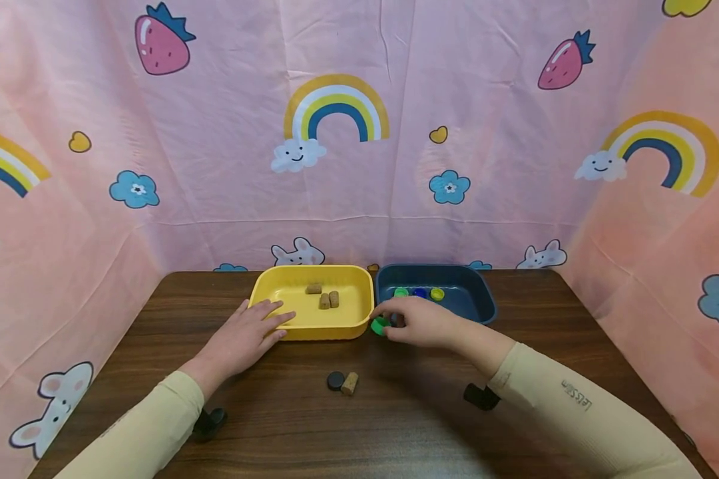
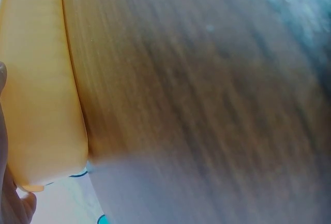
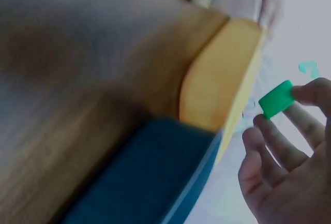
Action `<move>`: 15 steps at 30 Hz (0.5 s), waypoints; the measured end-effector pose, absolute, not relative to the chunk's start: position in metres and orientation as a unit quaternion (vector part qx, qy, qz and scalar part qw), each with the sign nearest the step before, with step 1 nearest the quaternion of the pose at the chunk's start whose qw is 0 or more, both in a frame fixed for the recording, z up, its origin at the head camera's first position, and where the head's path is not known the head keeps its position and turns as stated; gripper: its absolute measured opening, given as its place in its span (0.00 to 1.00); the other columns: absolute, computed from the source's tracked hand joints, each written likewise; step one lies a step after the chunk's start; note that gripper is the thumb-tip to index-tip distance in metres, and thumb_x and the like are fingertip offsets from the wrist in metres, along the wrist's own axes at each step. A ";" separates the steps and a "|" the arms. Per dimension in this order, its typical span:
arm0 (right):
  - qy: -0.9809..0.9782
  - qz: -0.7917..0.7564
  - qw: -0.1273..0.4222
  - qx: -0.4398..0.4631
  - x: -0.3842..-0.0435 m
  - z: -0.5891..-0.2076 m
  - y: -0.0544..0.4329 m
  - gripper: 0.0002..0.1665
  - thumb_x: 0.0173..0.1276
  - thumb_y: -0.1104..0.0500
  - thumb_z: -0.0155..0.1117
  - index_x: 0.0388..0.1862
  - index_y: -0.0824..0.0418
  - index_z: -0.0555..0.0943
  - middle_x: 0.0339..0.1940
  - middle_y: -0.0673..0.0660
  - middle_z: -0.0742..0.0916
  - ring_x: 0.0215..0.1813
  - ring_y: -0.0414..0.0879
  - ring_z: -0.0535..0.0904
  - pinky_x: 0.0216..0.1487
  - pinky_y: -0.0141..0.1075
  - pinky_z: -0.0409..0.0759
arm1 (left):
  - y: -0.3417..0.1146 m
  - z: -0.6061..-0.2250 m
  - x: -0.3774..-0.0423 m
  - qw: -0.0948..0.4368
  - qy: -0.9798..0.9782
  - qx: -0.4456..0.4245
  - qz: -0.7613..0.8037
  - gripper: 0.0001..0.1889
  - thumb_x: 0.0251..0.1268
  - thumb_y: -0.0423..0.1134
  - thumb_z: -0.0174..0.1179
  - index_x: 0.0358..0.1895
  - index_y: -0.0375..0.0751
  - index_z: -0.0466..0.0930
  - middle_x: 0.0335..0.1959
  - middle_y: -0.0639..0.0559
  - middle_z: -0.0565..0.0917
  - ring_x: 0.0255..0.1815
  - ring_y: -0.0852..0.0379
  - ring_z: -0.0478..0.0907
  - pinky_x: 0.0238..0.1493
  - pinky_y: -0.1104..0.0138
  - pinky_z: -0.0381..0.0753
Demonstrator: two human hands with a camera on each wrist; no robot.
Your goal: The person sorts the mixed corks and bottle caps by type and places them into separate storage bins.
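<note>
My right hand (image 1: 424, 322) pinches a green bottle cap (image 1: 379, 326) between thumb and fingertips, at the near left corner of the dark blue tray (image 1: 472, 291). In the right wrist view the green cap (image 3: 277, 99) shows clear of both trays' walls. Green, blue (image 1: 419, 293) and yellow (image 1: 437, 293) caps lie inside the blue tray, partly behind that hand. My left hand (image 1: 239, 338) rests with spread fingers over the near left rim of the yellow tray (image 1: 320, 332). Three corks (image 1: 329, 300) lie in this tray.
A black cap (image 1: 335, 380) and a cork (image 1: 350, 384) lie side by side on the brown wooden table (image 1: 287, 426) in front of the trays. Both trays stand nearly touching by the back edge. Patterned pink cloth (image 1: 359, 193) encloses the back and sides.
</note>
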State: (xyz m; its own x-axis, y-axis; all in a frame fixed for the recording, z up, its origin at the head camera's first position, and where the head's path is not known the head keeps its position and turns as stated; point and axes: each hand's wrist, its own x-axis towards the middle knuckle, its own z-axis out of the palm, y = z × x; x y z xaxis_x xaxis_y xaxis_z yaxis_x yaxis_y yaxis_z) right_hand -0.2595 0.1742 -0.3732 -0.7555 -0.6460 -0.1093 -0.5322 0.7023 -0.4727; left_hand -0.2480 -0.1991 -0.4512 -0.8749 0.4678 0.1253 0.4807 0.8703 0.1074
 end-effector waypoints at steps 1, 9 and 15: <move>0.910 -0.229 0.145 -0.312 -0.263 -0.370 0.178 0.20 0.74 0.52 0.61 0.63 0.46 0.79 0.48 0.44 0.82 0.43 0.41 0.78 0.44 0.37 0.80 | -0.199 -0.451 -0.248 0.048 -0.966 -0.246 -0.068 0.24 0.77 0.55 0.50 0.72 0.61 0.69 0.73 0.47 0.68 0.76 0.44 0.59 0.75 0.40 0.47; 0.870 -0.368 0.208 -0.254 -0.287 -0.356 0.214 0.20 0.76 0.53 0.58 0.65 0.51 0.78 0.46 0.60 0.83 0.44 0.57 0.78 0.42 0.47 0.81 | -0.199 -0.450 -0.248 0.049 -0.965 -0.247 -0.069 0.24 0.77 0.55 0.50 0.72 0.60 0.70 0.73 0.46 0.68 0.75 0.44 0.59 0.75 0.40 0.47; 0.832 -0.454 0.238 -0.212 -0.297 -0.355 0.234 0.20 0.79 0.54 0.55 0.65 0.56 0.77 0.50 0.64 0.82 0.51 0.66 0.76 0.48 0.55 0.81 | -0.199 -0.450 -0.247 0.055 -0.965 -0.250 -0.063 0.24 0.77 0.55 0.50 0.72 0.60 0.70 0.73 0.46 0.68 0.75 0.44 0.60 0.74 0.39 0.50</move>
State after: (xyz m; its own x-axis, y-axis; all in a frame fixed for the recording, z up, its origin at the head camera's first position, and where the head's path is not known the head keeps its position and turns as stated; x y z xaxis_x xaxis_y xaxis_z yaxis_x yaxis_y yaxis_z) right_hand -0.2968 0.2345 -0.3549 -0.7964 -0.5696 -0.2033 -0.1367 0.4970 -0.8569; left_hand -0.2473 -0.1993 -0.4501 -0.8688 0.4755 0.1382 0.4894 0.8670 0.0937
